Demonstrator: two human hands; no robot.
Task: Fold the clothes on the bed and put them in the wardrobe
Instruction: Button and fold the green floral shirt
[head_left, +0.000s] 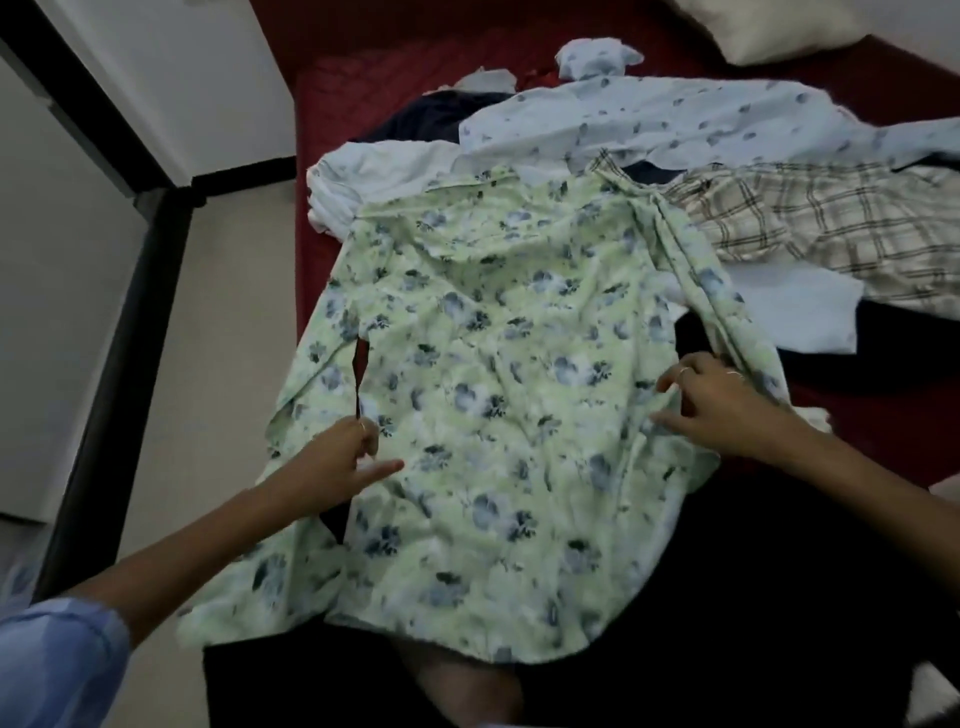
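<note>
Green floral shirt, collar pointing away

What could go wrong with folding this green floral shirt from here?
The green floral shirt overhangs the bed edge near the person, so it may slide off. It lies on the plaid shirt, which a fold might drag along. The left hand and right hand pinch wrinkled cloth, risking creases.

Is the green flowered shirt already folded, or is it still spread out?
Spread out: the green flowered shirt lies flat on the bed, its left sleeve out.
</note>
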